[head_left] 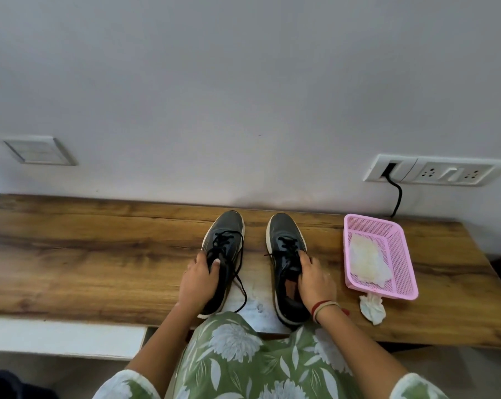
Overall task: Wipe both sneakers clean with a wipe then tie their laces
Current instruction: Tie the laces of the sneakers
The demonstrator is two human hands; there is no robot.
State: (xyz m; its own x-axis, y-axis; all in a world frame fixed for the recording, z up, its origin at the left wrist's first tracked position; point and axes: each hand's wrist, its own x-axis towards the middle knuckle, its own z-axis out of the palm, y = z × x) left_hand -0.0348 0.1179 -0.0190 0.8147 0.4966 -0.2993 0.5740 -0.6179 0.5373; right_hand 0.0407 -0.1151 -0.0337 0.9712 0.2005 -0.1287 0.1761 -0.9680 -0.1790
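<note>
1. Wipe [372, 311], crumpled, lying on wooden table [70, 254] just beside pink basket [398, 254].
2. Gripping left sneaker [224, 240] collar with left hand [196, 279], thumb curled inside; lace [245, 289] trailing loose.
3. Clutching right sneaker [285, 243] collar with right hand [315, 279], fingers curled over.
4. Standing side by side, toes pointing at wall [243, 82].

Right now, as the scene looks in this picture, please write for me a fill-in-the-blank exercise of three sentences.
1. The left hand grips the left dark grey sneaker and the right hand grips the right dark grey sneaker; both toes point toward the white ___.
2. The plastic mesh basket holding flat white wipes is ___ in colour.
3. One crumpled white wipe lies outside the basket, on the brown wooden ___.
Missing words: wall; pink; table.
</note>
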